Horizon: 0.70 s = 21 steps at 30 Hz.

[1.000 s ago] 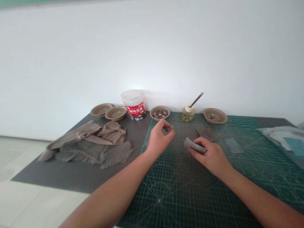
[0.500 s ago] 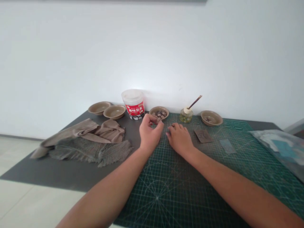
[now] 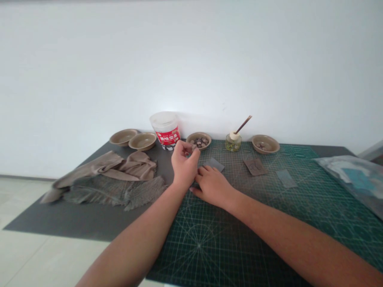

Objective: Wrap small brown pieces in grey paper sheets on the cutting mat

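Observation:
My left hand [image 3: 184,164] is raised just in front of the bowl of small stones [image 3: 198,141], thumb and forefinger pinched on a small piece like those stones. Close beside it on the right, my right hand [image 3: 213,184] is low over the green cutting mat [image 3: 227,239], its fingers bent inward. Whatever lies under those fingers is hidden. A grey square sheet [image 3: 216,163] shows just behind my right hand. Further right, a brown square piece [image 3: 255,167] and a small translucent rectangle [image 3: 286,178] lie on the mat.
Two bowls [image 3: 143,141] and a red-labelled plastic tub [image 3: 167,133] stand at the back left. Brown cloth [image 3: 134,165] and fringed grey cloth [image 3: 119,191] lie in front. A glass jar with a stick [image 3: 233,142], another bowl [image 3: 265,144] and a plastic bag [image 3: 356,179] are right.
Both hands have shifted left, and my right hand has come up beside my left wrist. The grey sheet behind my right hand now shows.

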Motion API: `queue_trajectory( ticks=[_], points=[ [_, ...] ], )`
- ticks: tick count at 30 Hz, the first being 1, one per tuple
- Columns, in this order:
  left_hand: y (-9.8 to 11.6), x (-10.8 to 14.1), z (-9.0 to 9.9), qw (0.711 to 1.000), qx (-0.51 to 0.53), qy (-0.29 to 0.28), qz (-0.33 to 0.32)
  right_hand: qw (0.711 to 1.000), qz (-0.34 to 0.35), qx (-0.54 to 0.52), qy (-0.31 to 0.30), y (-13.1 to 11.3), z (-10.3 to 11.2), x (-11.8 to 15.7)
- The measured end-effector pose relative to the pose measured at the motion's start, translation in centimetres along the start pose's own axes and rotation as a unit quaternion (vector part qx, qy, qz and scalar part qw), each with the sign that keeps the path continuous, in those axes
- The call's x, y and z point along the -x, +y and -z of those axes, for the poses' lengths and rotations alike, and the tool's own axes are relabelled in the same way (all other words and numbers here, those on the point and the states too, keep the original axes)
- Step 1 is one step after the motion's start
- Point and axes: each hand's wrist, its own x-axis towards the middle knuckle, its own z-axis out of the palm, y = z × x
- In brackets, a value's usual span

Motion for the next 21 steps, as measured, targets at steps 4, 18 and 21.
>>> queue_trajectory(
  ticks=[4, 18, 21],
  points=[
    [-0.2, 0.3, -0.2, 1.0, 0.0, -0.004, 0.012, 1.0, 0.02, 0.005, 0.002, 0.3, 0.0, -1.0],
    [0.4, -0.3, 0.4, 0.999, 0.046, 0.006, 0.009, 0.999, -0.006, -0.02, 0.046, 0.5, 1.0, -1.8],
    [0.7, 0.2, 0.3, 0.998, 0.051, -0.023, 0.029, 0.991, -0.077, -0.037, 0.101, 1.5, 2.7, 1.0]
  ],
)
